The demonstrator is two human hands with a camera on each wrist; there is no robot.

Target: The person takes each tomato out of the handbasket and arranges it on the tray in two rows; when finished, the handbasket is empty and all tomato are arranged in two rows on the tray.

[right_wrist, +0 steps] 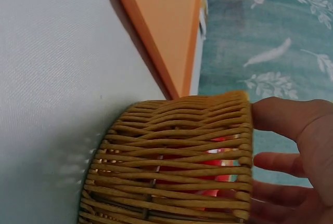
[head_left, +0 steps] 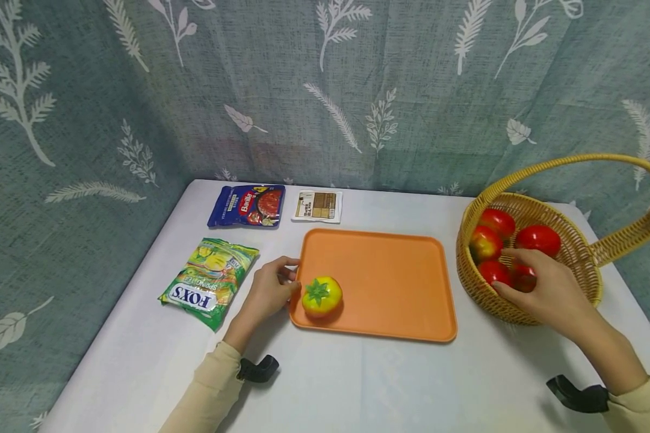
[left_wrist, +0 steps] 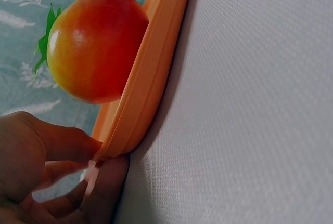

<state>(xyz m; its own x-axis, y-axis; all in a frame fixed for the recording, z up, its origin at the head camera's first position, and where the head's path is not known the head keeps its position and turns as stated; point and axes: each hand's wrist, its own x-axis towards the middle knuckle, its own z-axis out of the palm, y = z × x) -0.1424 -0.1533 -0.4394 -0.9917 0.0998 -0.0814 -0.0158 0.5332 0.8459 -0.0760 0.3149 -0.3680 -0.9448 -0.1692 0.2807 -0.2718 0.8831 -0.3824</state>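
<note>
An orange tray (head_left: 395, 282) lies on the white table, and my left hand (head_left: 271, 288) pinches its left rim between thumb and fingers. A yellow-red toy tomato (head_left: 325, 297) with a green leafy top sits at the tray's near left corner. My right hand (head_left: 552, 288) reaches over the near rim of the wicker basket (head_left: 582, 246), thumb and fingers spread above the red fruit (head_left: 538, 239). Several such pieces lie inside, one of them yellow-red (head_left: 485, 242). In the right wrist view the basket wall (right_wrist: 177, 156) hides the fingertips' far side and most of the fruit.
A green Fox's bag (head_left: 208, 279) lies left of the tray. Behind it are a blue Barilla pouch (head_left: 247, 206) and a small white-and-brown packet (head_left: 318, 206). The basket's tall handle (head_left: 574, 157) arches over its opening. Patterned green cloth (head_left: 325, 96) stands behind the table.
</note>
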